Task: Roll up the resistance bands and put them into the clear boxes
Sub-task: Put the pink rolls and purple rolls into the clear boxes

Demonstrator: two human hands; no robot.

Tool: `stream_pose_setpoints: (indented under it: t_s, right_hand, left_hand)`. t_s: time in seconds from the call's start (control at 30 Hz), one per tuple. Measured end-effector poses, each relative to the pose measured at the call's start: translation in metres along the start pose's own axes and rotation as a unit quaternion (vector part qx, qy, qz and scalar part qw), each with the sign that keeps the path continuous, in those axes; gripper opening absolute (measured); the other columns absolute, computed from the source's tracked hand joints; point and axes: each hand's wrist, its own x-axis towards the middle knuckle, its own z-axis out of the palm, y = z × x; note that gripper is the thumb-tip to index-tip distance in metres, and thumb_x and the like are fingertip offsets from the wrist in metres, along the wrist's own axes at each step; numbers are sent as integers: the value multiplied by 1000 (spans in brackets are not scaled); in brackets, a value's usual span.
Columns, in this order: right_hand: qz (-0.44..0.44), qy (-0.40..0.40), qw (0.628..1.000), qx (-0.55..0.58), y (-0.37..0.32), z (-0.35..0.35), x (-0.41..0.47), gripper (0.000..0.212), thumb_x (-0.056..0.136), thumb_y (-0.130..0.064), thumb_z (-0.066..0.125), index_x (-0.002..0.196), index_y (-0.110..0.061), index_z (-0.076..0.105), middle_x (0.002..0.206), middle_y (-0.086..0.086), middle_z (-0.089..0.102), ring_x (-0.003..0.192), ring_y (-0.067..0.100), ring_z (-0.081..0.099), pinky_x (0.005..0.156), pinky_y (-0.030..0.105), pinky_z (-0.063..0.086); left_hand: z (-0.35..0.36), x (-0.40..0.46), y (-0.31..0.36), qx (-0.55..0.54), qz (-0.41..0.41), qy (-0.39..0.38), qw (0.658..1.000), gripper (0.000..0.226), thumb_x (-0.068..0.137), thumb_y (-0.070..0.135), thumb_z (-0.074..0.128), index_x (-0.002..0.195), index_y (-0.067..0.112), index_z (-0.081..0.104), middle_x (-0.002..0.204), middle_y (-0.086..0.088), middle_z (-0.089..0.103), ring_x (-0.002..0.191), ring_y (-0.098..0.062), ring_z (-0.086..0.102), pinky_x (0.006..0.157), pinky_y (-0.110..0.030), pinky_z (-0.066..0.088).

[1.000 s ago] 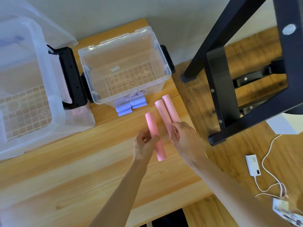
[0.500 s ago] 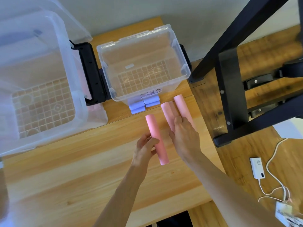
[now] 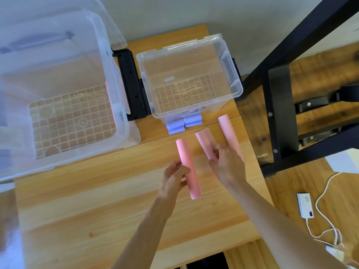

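Both clear boxes sit bare inside, so by the look of it nothing has been packed yet: the big box on the left and the small box at the back of the wooden table show only their gridded floors. The rolling looks finished, though. Count them up: three pink rolls and what look like four little lavender rolls tucked against the small box's front wall. The left hand has its fingers curled around the left pink roll, gripping it near the middle. The right hand is pinching the middle pink roll, whose outer wrap looks a bit loose at the far end. The right pink roll lies by itself just beside that hand, near the table edge. So seven rolls left to go in, judging from here, and two boxes waiting.
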Motion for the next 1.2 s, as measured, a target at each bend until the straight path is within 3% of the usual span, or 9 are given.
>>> stream_pose_setpoints:
  t_s: [0.27,0.47,0.57,0.63,0.8,0.93,1.03,1.2]
  right_hand:
    - [60,-56,981,176,-5,9,-11,20,80,-9,65,99,-16,66,90,-4,68,86,20,66,78,38,56]
    - [97,-173,899,390,-7,5,-27,15,84,-3,69,95,-11,75,84,-2,75,76,8,69,65,17,53]
    - [94,-203,886,406,-7,-4,-39,15,86,-9,72,100,-14,75,93,0,76,86,10,71,74,19,55]
    - [86,-202,887,407,-7,-12,-47,15,85,-12,74,99,-17,75,93,-3,76,90,10,71,80,20,56]
    - [67,-140,891,426,-17,-40,-67,18,81,-18,79,93,-31,77,100,-18,73,95,-6,64,78,13,46]
    - [41,-149,863,481,-32,-70,-77,24,81,-8,77,102,-18,75,98,-10,76,93,1,69,74,6,47]
    - [11,-136,852,506,-51,-91,-85,32,79,-3,76,109,-15,70,102,-3,76,95,14,71,85,23,55]
    - [-48,-95,858,502,-99,-122,-96,34,86,-9,72,115,-24,63,105,-8,74,90,13,72,80,27,59]
  left_hand:
    - [-12,-3,-4,1,-13,12,1000,33,69,23,59,100,13,68,88,-3,63,82,-17,62,67,-27,51]
    - [-13,-8,-6,4,-29,8,1000,38,70,22,59,106,11,67,90,-4,70,82,-16,68,67,-27,53]
    - [-16,-15,-3,6,-30,-15,999,40,71,23,58,109,12,66,92,-3,73,85,-15,69,71,-28,53]
    - [-16,-22,2,3,-23,-36,999,40,72,21,57,110,12,66,91,-2,73,84,-13,69,71,-27,53]
    - [-15,-46,24,11,17,-65,998,40,75,19,57,113,10,65,96,-6,72,91,-19,69,75,-28,54]
    - [-9,-71,53,30,68,-80,994,39,77,17,58,114,13,64,101,-8,73,95,-23,70,79,-31,54]
    - [-11,-91,80,58,114,-77,989,40,77,20,62,116,13,60,101,-6,75,95,-25,70,83,-34,53]
    - [-20,-121,128,111,171,-55,977,43,76,29,66,117,20,58,101,-6,76,99,-28,69,93,-36,49]
